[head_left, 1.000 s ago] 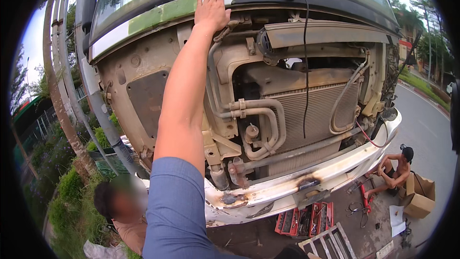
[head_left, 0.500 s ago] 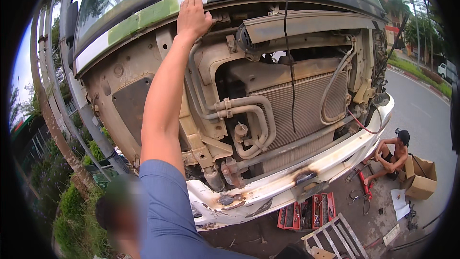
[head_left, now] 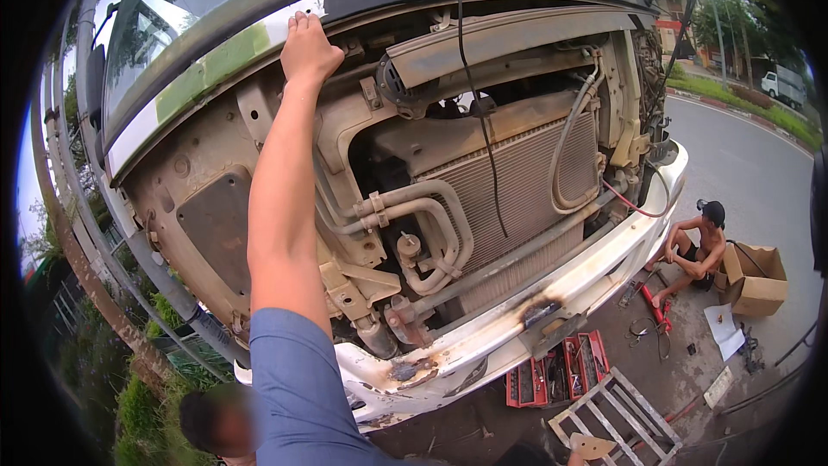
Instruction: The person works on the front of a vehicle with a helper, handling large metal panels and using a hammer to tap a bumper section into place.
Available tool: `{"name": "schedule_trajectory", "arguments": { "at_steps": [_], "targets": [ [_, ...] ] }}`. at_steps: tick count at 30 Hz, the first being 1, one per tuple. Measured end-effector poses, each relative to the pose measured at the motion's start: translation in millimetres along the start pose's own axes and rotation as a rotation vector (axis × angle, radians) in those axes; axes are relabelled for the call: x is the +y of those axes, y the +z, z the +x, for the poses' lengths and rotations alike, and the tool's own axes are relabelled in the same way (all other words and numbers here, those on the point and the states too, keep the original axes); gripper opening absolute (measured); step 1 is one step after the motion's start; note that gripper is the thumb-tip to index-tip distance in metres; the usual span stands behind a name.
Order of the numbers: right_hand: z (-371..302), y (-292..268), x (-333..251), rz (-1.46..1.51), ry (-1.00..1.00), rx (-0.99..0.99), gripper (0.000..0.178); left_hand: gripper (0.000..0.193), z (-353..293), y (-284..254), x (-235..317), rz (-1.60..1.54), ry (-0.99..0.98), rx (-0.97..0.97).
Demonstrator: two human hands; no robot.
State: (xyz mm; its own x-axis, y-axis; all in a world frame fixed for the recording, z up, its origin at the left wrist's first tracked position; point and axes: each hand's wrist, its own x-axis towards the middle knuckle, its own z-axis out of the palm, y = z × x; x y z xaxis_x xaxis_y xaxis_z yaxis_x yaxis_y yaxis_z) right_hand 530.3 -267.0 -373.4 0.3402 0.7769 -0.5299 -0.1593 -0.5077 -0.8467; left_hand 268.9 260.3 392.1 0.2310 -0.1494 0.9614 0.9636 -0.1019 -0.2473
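My left hand (head_left: 309, 50) reaches up to the painted panel (head_left: 246, 45) below the windshield of a truck. Its fingertips rest on the white part beside the black stretch, fingers bent a little and thumb out to the side. Nothing shows in it, though the palm side is hidden. Green patches cover part of the panel to the left of the hand. Beneath the arm, the truck's front is uncovered, with a radiator (head_left: 517, 174), bent pipes (head_left: 423, 207) and a hanging black cable (head_left: 477, 108). My right hand cannot be made out.
The scorched white bumper (head_left: 483, 336) runs below. On the ground are a red toolbox (head_left: 559, 371), a metal frame (head_left: 614, 418), a cardboard box (head_left: 752, 280) and a seated person (head_left: 703, 246). Another person's head (head_left: 216, 421) is at lower left. A flat tan piece (head_left: 593, 446) shows at the lower edge.
My left hand has slid a little left and down along the panel, and its fingers look more bent. The whole view has shifted slightly.
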Motion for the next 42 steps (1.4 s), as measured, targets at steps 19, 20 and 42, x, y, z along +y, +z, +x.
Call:
{"name": "schedule_trajectory", "arguments": {
  "at_steps": [19, 20, 42],
  "targets": [
    [-15.4, 61.6, -146.9, 0.474, -0.368, -0.043, 0.049, 0.033, -483.7, -404.3, 156.2, -1.09, -0.806, -1.064],
    [-16.2, 63.2, -157.4, 0.541, -0.364, -0.03, 0.049, 0.025, -501.5, -416.2, 153.0, -0.967, -0.91, -1.168],
    [-23.4, 117.8, -142.8, 0.087, -0.495, -0.52, 0.04, 0.025, -497.5, -454.8, 137.6, -1.209, -1.813, -0.933]
  ]
}}
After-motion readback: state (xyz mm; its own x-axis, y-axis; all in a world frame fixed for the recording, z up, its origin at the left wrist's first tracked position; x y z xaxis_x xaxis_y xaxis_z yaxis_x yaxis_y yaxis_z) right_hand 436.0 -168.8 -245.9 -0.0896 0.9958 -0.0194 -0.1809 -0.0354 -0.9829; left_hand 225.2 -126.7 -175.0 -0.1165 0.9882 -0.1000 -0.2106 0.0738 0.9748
